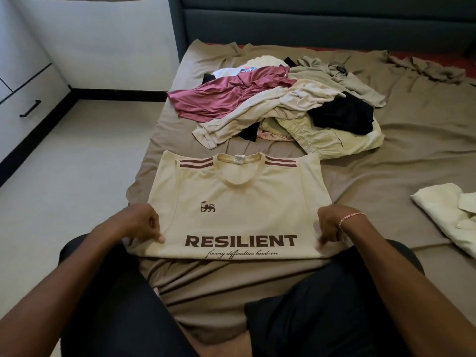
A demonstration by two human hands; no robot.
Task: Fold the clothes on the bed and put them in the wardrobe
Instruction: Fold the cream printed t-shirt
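A cream T-shirt (pixel 239 199) printed "RESILIENT" lies flat on the bed, collar away from me, sleeves folded under. My left hand (pixel 144 222) pinches its lower left edge with curled fingers. My right hand (pixel 332 225) pinches the lower right edge the same way. Behind the shirt sits a heap of unfolded clothes (pixel 280 109): a maroon top (pixel 226 96), beige, pale green and black pieces.
The bed carries a brown sheet (pixel 401 155) and a dark headboard (pixel 322 24). A folded pale garment (pixel 448 210) lies at the right edge. White drawers with a black handle (pixel 30 108) stand at the left beside bare floor. My knees rest on the bed's near end.
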